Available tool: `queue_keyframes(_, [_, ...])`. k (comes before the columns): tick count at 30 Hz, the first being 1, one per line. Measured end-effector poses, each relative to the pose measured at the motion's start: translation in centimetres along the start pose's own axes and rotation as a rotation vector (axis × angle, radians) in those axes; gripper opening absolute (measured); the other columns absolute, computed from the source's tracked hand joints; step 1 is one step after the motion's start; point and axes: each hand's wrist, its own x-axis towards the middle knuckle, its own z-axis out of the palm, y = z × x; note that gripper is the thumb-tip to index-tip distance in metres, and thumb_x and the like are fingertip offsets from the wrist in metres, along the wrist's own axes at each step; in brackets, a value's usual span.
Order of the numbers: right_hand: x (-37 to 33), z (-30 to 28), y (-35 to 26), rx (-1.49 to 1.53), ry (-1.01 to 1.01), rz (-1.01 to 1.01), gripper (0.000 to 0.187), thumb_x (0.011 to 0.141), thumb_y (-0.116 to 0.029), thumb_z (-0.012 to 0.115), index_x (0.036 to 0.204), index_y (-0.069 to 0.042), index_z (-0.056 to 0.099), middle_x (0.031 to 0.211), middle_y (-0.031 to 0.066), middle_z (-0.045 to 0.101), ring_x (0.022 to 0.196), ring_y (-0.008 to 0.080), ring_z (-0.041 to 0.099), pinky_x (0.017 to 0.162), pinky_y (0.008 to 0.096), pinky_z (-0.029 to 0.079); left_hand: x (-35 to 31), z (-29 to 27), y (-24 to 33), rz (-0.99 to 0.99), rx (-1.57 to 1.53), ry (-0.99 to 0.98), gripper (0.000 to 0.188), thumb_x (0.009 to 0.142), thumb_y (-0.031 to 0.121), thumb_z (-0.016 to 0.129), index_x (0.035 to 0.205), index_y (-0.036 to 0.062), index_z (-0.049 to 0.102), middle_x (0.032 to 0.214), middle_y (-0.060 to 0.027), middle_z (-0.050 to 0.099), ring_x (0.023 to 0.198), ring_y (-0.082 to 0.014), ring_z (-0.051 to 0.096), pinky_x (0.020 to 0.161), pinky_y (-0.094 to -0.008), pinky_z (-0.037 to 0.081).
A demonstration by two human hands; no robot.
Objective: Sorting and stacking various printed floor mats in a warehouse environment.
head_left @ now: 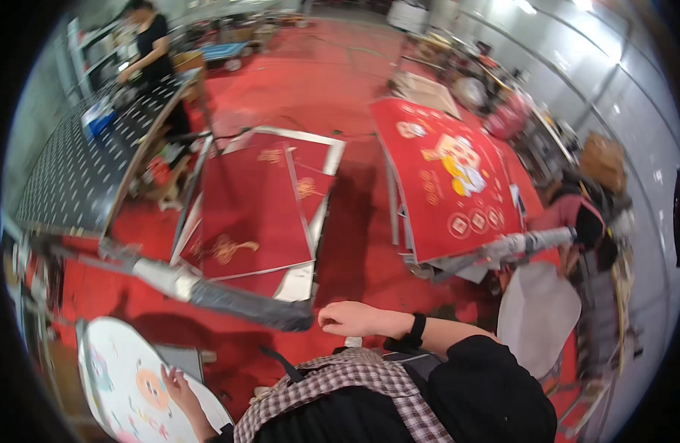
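Note:
My left hand (180, 396) is low on the left, fingers apart, over a white rounded board (118, 369) with coloured cartoon prints. Whether the fingers touch the board cannot be made out. My right hand (346, 318), a black band on its wrist, is in front of my body. Its fingers are curled, and I see nothing in them. Just left of it ends a bar wrapped in grey and black (244, 301). Beyond that bar lie dark red printed sheets (255, 210) on a stack. A bright red printed panel (450, 177) rests on another stack to the right.
A black slotted table (74, 177) stands at the left, a person in black (154, 48) beside it. Another wrapped bar (517, 244) runs along the right stack. Near my right arm is a pale rounded board (538, 317). Cluttered shelves (517, 103) line the right wall.

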Motion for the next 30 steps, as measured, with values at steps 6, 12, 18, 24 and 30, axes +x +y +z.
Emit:
queue_keyframes(6, [-12.5, -4.8, 8.8, 0.187, 0.461, 0.315, 0.016, 0.077, -0.018, 0.055, 0.085, -0.004, 0.056, 0.082, 0.0118, 0.058, 0.079, 0.0265, 0.056, 0.068, 0.0352, 0.045, -1.1, 18.2, 17.1, 0.41, -0.123, -0.242, 0.047, 0.086, 0.005, 0.044, 0.131, 0.0058, 0.029, 0.133, -0.0132, 0.029, 0.111, -0.0257, 0.042, 0.086, -0.0325, 0.04])
queue_keyframes(12, [-17.0, -8.1, 17.3, 0.586, 0.949, 0.523, 0.017, 0.08, -0.013, 0.055, 0.093, -0.002, 0.055, 0.079, 0.0041, 0.059, 0.074, 0.0122, 0.057, 0.067, 0.0264, 0.046, -2.0, 34.9, 26.0, 0.517, -0.056, -0.677, 0.048, 0.086, 0.003, 0.043, 0.131, 0.0072, 0.029, 0.13, -0.0122, 0.029, 0.112, -0.0242, 0.042, 0.086, -0.0337, 0.041])
queue_keyframes(18, [-16.0, -6.2, 28.7, 1.188, 1.267, 0.714, 0.027, 0.082, -0.02, 0.055, 0.104, -0.004, 0.05, 0.095, 0.0039, 0.056, 0.08, 0.0144, 0.055, 0.068, 0.0274, 0.045, 0.5, 47.2, 29.5, 0.466, -0.031, -0.883, 0.049, 0.085, 0.002, 0.045, 0.131, 0.0051, 0.028, 0.129, -0.0111, 0.031, 0.106, -0.0199, 0.046, 0.087, -0.0321, 0.041])
queue_keyframes(24, [-16.4, -6.8, 40.4, 1.456, 1.514, 1.267, 0.035, 0.082, -0.032, 0.053, 0.11, -0.012, 0.044, 0.087, -0.0007, 0.049, 0.073, 0.0124, 0.05, 0.065, 0.0302, 0.041, 5.3, 60.1, 34.1, 0.502, 0.113, -1.061, 0.05, 0.083, -0.001, 0.046, 0.13, 0.0055, 0.03, 0.126, -0.0116, 0.034, 0.1, -0.0187, 0.049, 0.085, -0.0286, 0.042])
queue_keyframes(30, [-15.2, -10.7, 47.9, 1.535, 1.716, 1.231, 0.046, 0.081, -0.035, 0.054, 0.119, -0.012, 0.04, 0.098, 0.0017, 0.049, 0.081, 0.0148, 0.048, 0.075, 0.0358, 0.039, 6.0, 72.3, 41.8, 0.752, 0.375, -1.389, 0.048, 0.08, 0.002, 0.051, 0.125, 0.005, 0.037, 0.115, -0.0108, 0.043, 0.092, -0.0167, 0.05, 0.076, -0.0254, 0.043])
